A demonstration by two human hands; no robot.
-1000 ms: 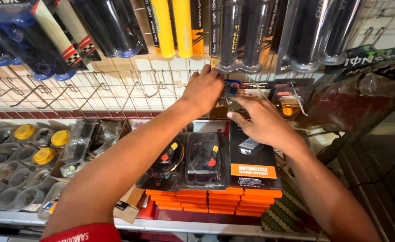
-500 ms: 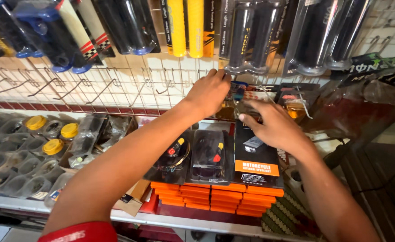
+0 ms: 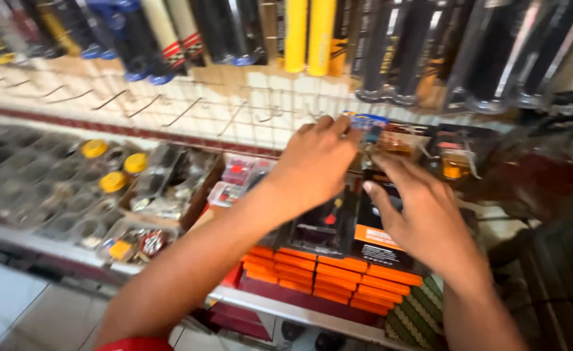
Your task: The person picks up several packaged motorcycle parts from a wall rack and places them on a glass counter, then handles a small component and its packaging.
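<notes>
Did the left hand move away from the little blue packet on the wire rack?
No. The left hand stays at the small blue-topped packet hanging on the wire rack, fingers by its top edge as before. Only the camera swung; the hand kept its place.

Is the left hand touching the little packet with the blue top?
Touching. The head view shows the left hand with its fingertips closed on the edge of the blue-topped packet, though the picture is blurry.

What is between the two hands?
In the head view, a small blue-topped packet hanging on the wire rack sits between the left hand and right hand.
</notes>
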